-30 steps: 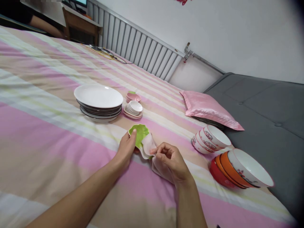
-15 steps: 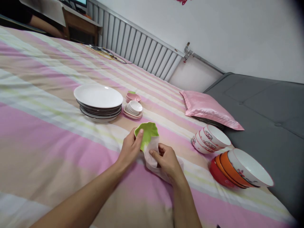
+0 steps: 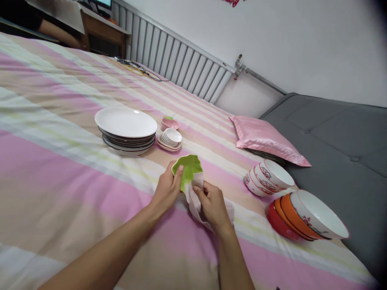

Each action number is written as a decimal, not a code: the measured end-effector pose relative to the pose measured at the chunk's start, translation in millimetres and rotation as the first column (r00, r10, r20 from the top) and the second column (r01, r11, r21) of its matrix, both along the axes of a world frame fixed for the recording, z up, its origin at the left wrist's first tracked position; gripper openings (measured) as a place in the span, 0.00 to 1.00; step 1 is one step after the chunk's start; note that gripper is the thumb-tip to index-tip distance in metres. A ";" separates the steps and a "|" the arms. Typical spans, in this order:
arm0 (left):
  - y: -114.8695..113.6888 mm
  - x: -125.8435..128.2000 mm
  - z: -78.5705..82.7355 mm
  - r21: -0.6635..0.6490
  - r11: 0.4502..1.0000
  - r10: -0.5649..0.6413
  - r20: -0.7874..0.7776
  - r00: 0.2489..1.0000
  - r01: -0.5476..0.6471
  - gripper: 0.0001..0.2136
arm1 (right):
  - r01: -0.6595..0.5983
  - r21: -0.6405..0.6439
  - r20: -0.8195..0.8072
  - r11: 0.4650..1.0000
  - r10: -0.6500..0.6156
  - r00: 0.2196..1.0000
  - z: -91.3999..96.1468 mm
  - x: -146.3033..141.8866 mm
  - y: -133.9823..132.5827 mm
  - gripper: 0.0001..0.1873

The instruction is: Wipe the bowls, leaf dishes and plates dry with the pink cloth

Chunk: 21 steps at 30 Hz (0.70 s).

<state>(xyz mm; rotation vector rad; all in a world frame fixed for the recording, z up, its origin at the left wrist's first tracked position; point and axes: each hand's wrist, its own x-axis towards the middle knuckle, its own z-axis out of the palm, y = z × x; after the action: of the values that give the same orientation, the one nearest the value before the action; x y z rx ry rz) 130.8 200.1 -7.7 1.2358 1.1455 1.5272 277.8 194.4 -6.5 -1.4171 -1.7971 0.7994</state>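
Observation:
A green leaf-shaped dish point(image 3: 188, 167) is held above the bedspread by my left hand point(image 3: 167, 183), with the thumb on its inner face. My right hand point(image 3: 211, 201) pinches a pale pinkish cloth point(image 3: 196, 201), pressed against the dish's right and lower edge. The rest of the cloth hangs below and behind the right hand. Beyond my hands lie small white dishes point(image 3: 172, 137), stacked on a pale pink dish point(image 3: 169, 148). Pink bowls point(image 3: 171, 123) with a green part sit just behind them.
A stack of plates point(image 3: 126, 123) stands left of the small dishes. To the right are patterned white bowls point(image 3: 269, 177) and tilted, nested large bowls point(image 3: 302, 217) beside the grey headboard point(image 3: 338, 137). A pink pillow point(image 3: 266, 137) and cables point(image 3: 142, 70) lie farther back. A person's arm shows at top left.
My right hand has shifted slightly with the cloth, which now folds differently and bares a bit more of the dish. My left hand keeps its hold, almost unmoved.

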 end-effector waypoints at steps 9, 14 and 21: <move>0.2 0.6 -1.1 -0.033 0.999 0.000 0.046 0.999 0.001 0.17 | -0.028 0.061 0.088 0.998 0.023 0.996 2.0 1.0 -0.4 0.15; 0.3 1.0 -2.9 -0.002 0.999 -0.046 0.005 0.999 0.046 0.18 | -0.009 0.065 0.093 0.998 0.003 0.996 3.4 0.7 -1.4 0.16; -1.2 0.6 1.0 0.014 0.993 -0.113 -0.031 0.993 0.113 0.19 | 0.009 0.046 0.047 0.999 -0.012 0.999 2.8 -0.4 -2.4 0.15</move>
<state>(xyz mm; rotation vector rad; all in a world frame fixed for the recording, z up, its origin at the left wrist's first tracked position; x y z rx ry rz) 131.4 198.9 -6.7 1.3161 1.0661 1.4402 277.4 192.0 -3.8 -1.4255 -1.8303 0.7208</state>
